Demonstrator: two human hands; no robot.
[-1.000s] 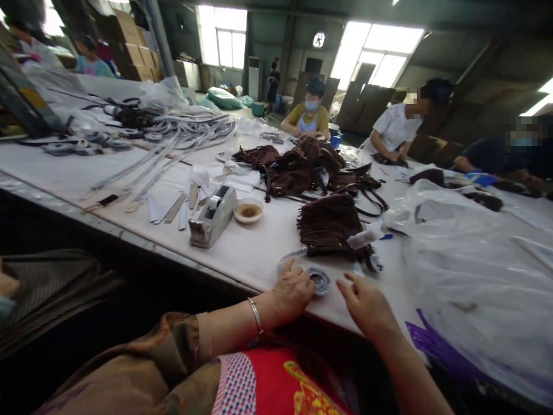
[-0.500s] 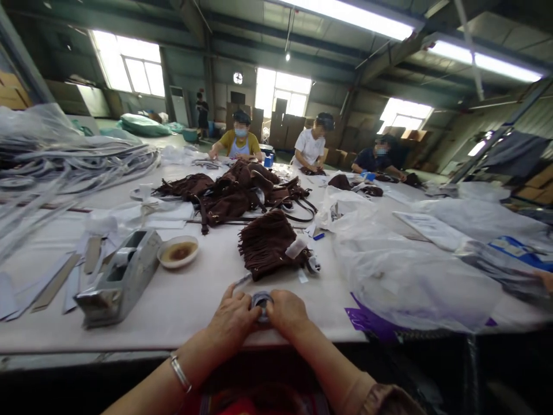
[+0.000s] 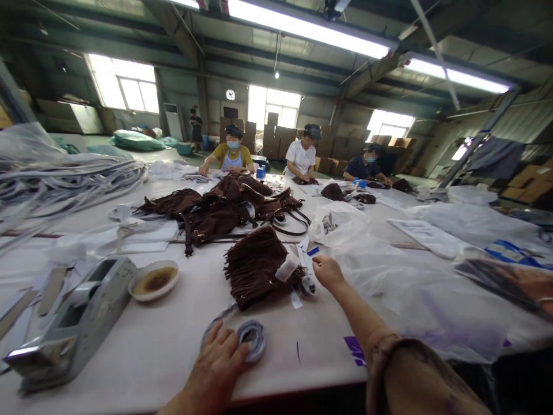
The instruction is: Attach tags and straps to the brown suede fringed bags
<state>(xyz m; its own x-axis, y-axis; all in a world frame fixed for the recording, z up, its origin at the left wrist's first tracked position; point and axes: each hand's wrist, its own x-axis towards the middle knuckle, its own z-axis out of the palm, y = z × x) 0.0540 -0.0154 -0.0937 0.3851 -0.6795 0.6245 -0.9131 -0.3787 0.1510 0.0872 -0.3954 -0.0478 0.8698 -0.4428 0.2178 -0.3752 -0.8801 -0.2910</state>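
My left hand [image 3: 221, 358] rests near the table's front edge, its thumb at the hole of a grey coiled strap [image 3: 256, 344]. A grey length of it runs from beside the fingers towards a dark brown fringed bag [image 3: 253, 265]. White wrapping [image 3: 287, 267] covers part of the bag's right side. Beyond the bag's right edge, my right hand [image 3: 329, 272] is closed near white paper strips [image 3: 306, 256] and a small blue piece [image 3: 313, 251]. Whatever its fingers pinch, if anything, is hidden.
A grey tape dispenser [image 3: 75, 323] and a shallow dish [image 3: 171, 282] of brown stuff stand left. Brown bags [image 3: 216, 210] are heaped behind. Clear plastic bags [image 3: 389, 288] spread to the right. Another person's hand [image 3: 529, 285] is at the far right. Several co-workers are at the back.
My right hand has let go of the coil and reached forward and right, past the bag. My left hand stays on the coil, now lying flatter on the table. The view has shifted.
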